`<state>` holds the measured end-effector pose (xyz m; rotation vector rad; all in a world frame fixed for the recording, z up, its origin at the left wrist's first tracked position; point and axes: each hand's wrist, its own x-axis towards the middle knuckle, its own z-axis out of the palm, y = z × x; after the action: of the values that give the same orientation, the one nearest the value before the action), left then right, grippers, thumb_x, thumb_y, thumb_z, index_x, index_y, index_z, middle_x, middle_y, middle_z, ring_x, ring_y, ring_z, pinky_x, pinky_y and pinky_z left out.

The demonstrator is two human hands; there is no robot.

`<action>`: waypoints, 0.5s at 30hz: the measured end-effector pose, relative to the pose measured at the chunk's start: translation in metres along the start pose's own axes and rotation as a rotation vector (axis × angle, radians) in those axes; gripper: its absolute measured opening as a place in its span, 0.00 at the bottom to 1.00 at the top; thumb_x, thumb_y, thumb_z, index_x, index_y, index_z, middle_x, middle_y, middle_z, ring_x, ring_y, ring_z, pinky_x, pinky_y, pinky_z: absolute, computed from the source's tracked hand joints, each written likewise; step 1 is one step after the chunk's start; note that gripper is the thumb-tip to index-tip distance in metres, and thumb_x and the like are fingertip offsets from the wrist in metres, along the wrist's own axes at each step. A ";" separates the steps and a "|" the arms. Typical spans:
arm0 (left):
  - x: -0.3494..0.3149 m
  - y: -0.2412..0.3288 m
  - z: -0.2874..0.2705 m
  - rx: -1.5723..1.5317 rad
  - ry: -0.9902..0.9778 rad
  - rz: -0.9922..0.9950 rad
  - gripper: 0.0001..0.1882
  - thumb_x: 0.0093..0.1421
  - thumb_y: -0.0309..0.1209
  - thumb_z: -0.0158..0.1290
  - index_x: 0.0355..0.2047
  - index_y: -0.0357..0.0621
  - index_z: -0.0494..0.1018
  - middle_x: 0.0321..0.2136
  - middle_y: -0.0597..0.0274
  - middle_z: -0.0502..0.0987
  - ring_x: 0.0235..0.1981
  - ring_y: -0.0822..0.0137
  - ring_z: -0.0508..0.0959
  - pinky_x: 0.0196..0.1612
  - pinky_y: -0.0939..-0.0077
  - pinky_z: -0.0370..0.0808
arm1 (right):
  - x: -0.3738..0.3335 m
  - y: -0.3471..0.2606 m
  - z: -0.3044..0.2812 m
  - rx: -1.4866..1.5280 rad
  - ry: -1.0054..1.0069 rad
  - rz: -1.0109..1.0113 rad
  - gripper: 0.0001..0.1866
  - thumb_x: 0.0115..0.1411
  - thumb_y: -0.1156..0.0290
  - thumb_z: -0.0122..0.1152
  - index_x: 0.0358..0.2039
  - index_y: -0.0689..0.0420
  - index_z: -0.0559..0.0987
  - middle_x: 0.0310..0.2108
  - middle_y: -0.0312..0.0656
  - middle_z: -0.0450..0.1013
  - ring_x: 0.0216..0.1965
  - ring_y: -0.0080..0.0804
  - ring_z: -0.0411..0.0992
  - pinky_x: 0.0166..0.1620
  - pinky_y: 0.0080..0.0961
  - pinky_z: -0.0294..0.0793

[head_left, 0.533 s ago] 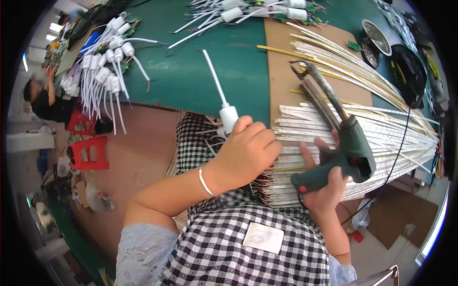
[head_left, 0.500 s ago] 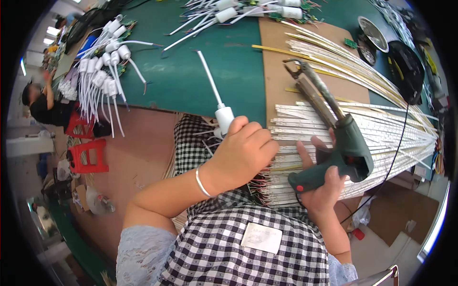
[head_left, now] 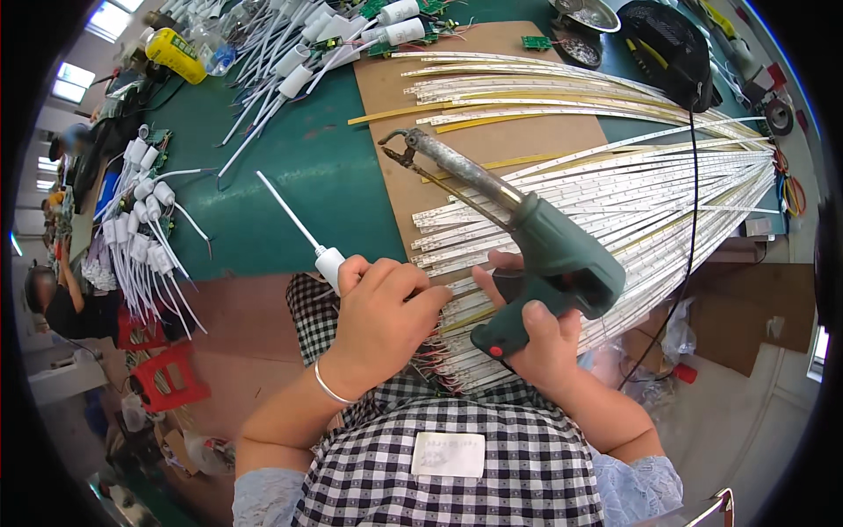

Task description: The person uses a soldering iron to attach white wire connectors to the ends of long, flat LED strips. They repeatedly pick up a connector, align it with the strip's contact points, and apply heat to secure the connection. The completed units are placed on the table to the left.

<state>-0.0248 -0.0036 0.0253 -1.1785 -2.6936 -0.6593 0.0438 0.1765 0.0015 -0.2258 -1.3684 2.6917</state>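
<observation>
Closed around a white cylindrical plastic housing (head_left: pixel 327 262) is my left hand (head_left: pixel 382 316). A stiff white cable (head_left: pixel 285 208) sticks up and left from the housing, whose lower part is hidden by my fingers. My right hand (head_left: pixel 546 347) grips the handle of a dark green soldering gun (head_left: pixel 566 255). Its metal barrel points up and left, with the bent tip above a brown board (head_left: pixel 386 180). Below the gun, many white and yellow LED strips (head_left: pixel 544 198) fan out across the board. Red and dark wires show at the near strip ends beside my left hand.
More white housings (head_left: pixel 294 81) with cables and green circuit boards lie at the back, with another pile (head_left: pixel 140 233) at left. A metal bowl (head_left: pixel 590 13) and a black mesh cover (head_left: pixel 667 53) stand far right. Red stools (head_left: pixel 171 378) and a person (head_left: pixel 66 303) are at left.
The whole view has swung, so the table and strips appear further left and higher. The soldering gun now lies flatter in view. Both hands keep their holds.
</observation>
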 end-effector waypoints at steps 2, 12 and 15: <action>0.000 0.000 0.002 -0.059 0.022 -0.027 0.07 0.45 0.28 0.61 0.27 0.52 0.77 0.27 0.74 0.72 0.32 0.70 0.72 0.41 0.67 0.59 | 0.000 0.000 -0.001 -0.014 -0.003 0.002 0.34 0.59 0.62 0.59 0.61 0.60 0.58 0.55 0.50 0.62 0.60 0.42 0.60 0.64 0.54 0.60; -0.006 -0.005 -0.008 -0.132 0.062 -0.091 0.11 0.46 0.24 0.62 0.30 0.47 0.72 0.27 0.69 0.75 0.32 0.65 0.74 0.41 0.68 0.57 | -0.001 0.000 0.001 0.007 0.001 0.009 0.34 0.59 0.62 0.60 0.61 0.61 0.58 0.55 0.50 0.62 0.60 0.42 0.60 0.64 0.53 0.60; -0.006 -0.005 -0.004 -0.049 0.050 -0.105 0.11 0.46 0.24 0.62 0.29 0.48 0.73 0.26 0.69 0.75 0.32 0.66 0.74 0.41 0.68 0.57 | -0.001 0.001 -0.001 -0.029 -0.002 -0.004 0.34 0.59 0.62 0.60 0.61 0.62 0.58 0.55 0.50 0.62 0.60 0.42 0.60 0.64 0.53 0.60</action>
<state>-0.0244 -0.0119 0.0257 -1.0224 -2.7273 -0.7626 0.0446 0.1763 0.0001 -0.2224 -1.4083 2.6711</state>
